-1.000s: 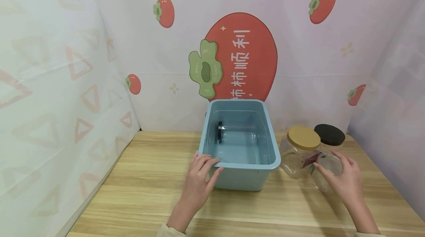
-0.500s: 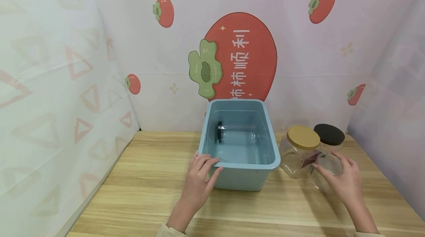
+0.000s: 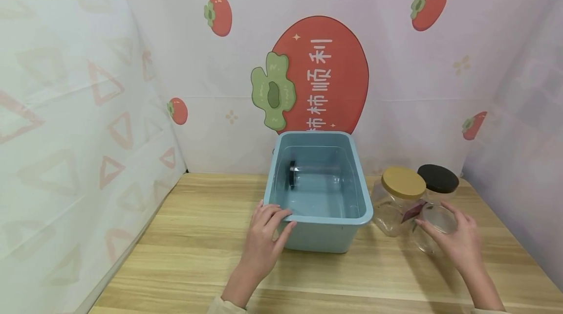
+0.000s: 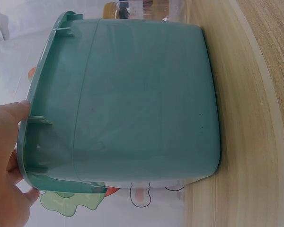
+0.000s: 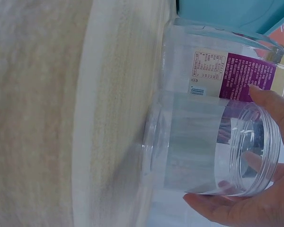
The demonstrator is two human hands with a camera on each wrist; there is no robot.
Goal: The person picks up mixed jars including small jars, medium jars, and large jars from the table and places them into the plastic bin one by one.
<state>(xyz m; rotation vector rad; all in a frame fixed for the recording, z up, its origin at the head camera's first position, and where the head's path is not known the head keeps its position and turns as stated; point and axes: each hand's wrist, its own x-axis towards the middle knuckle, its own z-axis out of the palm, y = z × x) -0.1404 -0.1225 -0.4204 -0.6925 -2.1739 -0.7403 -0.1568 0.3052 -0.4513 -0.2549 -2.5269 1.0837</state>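
Note:
A light blue plastic bin [image 3: 316, 235] stands mid-table. My left hand [image 3: 261, 238] grips its near left rim corner, thumb outside and fingers over the edge. In the left wrist view the hand is at the bin's rim [image 4: 24, 142]. At the right, my right hand [image 3: 462, 240] holds an upright clear jar without a lid [image 5: 191, 142] around its threaded mouth, with thumb and fingers on either side. Right beside it stands a clear jar with a gold lid [image 3: 403, 183] and a purple label [image 5: 246, 75].
Behind the lidless jar is another jar with a black lid [image 3: 437, 178]. Inside the bin lies a clear container with a dark cap [image 3: 292, 175]. The wood-grain table [image 3: 198, 240] meets printed cloth [image 3: 220, 79] at the back and both sides.
The view shifts very slightly. Both hands, the bin and the jars keep their places.

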